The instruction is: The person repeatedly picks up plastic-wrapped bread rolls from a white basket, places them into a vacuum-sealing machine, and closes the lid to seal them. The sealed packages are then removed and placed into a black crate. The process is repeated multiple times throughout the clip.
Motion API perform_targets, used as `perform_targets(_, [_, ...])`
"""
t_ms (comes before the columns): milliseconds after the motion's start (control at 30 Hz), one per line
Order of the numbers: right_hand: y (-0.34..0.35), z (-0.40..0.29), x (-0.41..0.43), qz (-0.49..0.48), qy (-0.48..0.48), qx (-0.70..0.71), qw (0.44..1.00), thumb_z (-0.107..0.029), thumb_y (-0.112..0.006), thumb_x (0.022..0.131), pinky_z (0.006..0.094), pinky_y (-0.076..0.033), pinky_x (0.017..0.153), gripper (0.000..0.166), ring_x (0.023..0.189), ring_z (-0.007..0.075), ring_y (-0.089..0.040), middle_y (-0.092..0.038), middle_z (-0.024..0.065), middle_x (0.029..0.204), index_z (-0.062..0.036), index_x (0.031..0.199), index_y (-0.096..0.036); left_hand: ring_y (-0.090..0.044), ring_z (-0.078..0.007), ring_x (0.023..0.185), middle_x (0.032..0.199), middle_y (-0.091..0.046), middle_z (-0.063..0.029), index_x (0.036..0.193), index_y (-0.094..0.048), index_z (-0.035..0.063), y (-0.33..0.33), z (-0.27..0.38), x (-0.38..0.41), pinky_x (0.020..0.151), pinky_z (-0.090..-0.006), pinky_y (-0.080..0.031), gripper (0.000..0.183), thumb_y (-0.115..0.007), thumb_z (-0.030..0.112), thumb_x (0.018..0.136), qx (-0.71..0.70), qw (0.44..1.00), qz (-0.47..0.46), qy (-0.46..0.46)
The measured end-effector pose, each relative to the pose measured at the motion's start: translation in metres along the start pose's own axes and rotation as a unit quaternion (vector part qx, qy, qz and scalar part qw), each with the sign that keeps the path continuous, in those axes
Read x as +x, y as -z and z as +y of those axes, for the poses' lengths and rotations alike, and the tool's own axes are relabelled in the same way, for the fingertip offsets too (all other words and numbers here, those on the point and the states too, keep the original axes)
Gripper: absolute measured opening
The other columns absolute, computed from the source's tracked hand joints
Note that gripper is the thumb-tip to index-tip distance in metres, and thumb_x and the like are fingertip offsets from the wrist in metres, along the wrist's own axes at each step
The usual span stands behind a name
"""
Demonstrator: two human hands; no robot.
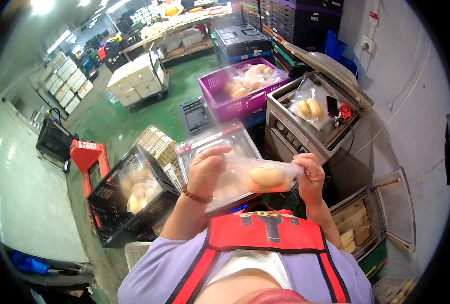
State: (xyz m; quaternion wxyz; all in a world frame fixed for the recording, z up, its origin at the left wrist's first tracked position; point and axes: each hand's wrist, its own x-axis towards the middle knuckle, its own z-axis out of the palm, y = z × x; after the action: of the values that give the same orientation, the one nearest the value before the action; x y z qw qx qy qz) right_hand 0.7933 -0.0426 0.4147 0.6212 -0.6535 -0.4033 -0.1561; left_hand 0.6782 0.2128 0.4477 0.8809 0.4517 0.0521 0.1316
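Observation:
My right hand (310, 173) pinches one end of a clear plastic bag (237, 164) with pale yellow, peeled-looking produce (266, 178) in it. The bag stretches sideways in front of my chest, and its other end is at my left hand (209, 167), whose fingers are curled over it. Beneath the bag is a flat appliance, seemingly a scale (198, 146), with a clear-covered top and small blue lights at its near edge. On my right stands a metal vacuum-sealing machine (297, 129), its lid (323, 64) raised. In its chamber lies another bag of produce (309, 108).
A black crate (107, 212) at left holds bagged produce. Beyond the scale, a purple crate (232, 104) holds more. A phone (331, 105) rests on the sealer. Also around are a red pallet jack (84, 155), a trolley with white boxes (137, 81), and a second opened machine (394, 209).

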Motion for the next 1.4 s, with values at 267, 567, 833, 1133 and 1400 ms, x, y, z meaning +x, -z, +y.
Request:
perform_targets(267, [-0.022, -0.032, 0.02, 0.133, -0.011, 0.006, 0.991, -0.011, -0.054, 0.093, 0.024, -0.046, 0.074, 0.012, 0.08, 0.013, -0.058, -0.062, 0.0081, 0.089, 0.0013, 0.094, -0.055, -0.045, -0.011, 0.085, 0.094, -0.046, -0.0003, 0.141, -0.027, 0.0069, 0.02, -0.034, 0.02, 0.079, -0.0254, -0.038, 0.088, -0.075, 0.011, 0.068, 0.209, 0.945, -0.146, -0.205])
perform_targets(567, [0.0, -0.03, -0.017, 0.276, -0.104, 0.023, 0.955, -0.012, -0.058, 0.091, 0.0231, -0.044, 0.077, 0.012, 0.082, 0.0092, -0.056, -0.062, 0.003, 0.09, -0.001, 0.094, -0.057, -0.057, -0.0129, 0.094, 0.099, -0.06, -0.0032, 0.091, -0.061, 0.0041, -0.004, -0.081, 0.062, 0.083, -0.0288, -0.047, 0.011, -0.064, 0.0, 0.082, 0.0, 0.986, -0.162, -0.023])
perform_targets(833, [0.035, -0.022, -0.066, 0.382, -0.208, 0.007, 0.9, -0.011, -0.055, 0.092, 0.0258, -0.046, 0.074, 0.008, 0.078, 0.0103, -0.059, -0.064, 0.0036, 0.085, -0.004, 0.089, -0.059, -0.052, -0.0059, 0.069, 0.08, -0.064, -0.0014, 0.09, -0.066, 0.0016, -0.03, -0.142, 0.079, 0.062, -0.0212, -0.04, 0.013, -0.055, 0.008, 0.09, 0.13, 0.961, -0.217, 0.11])
perform_targets(1133, [0.132, 0.01, -0.187, 0.558, -0.233, 0.069, 0.794, -0.011, -0.054, 0.092, 0.0252, -0.047, 0.078, 0.014, 0.082, 0.0096, -0.06, -0.067, 0.0046, 0.089, -0.0009, 0.096, -0.062, -0.053, -0.004, 0.063, 0.081, -0.066, 0.0, 0.097, -0.068, 0.0026, -0.125, -0.254, 0.072, 0.057, -0.0186, -0.043, 0.02, -0.057, 0.018, 0.092, 0.248, 0.894, -0.335, 0.164])
perform_targets(1400, [0.233, 0.089, -0.38, 0.666, -0.372, 0.104, 0.638, -0.03, -0.058, 0.091, 0.0234, -0.045, 0.076, 0.031, 0.077, 0.0099, -0.054, -0.061, 0.0028, 0.09, -0.0045, 0.108, -0.06, -0.059, -0.0086, 0.082, 0.093, -0.065, -0.0021, 0.098, -0.066, 0.0012, -0.203, -0.346, 0.037, 0.073, -0.0235, -0.051, 0.017, -0.056, 0.014, 0.093, 0.314, 0.854, -0.327, 0.257])
